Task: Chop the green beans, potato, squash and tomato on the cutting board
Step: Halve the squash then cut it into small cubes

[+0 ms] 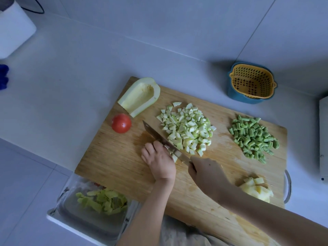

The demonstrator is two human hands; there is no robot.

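Diced potato (257,189) lies at the near right corner of the cutting board (124,166). Mid-board, the left hand (159,164) curls its fingers (156,146) onto a squash strip (175,156). The right hand (205,171) grips the knife (159,139), whose blade is down against that strip. Beyond is the diced squash (186,128), with chopped green beans (253,137) toward the right edge. The tomato (121,123) sits at the left edge and a squash half (140,95) in the far left corner.

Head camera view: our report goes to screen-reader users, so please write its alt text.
A right hand grips a knife, cutting a squash piece held by the left hand on a wooden cutting board. Diced squash, cut green beans and potato chunks lie in separate piles, with a tomato and an uncut squash half at the board's far left.
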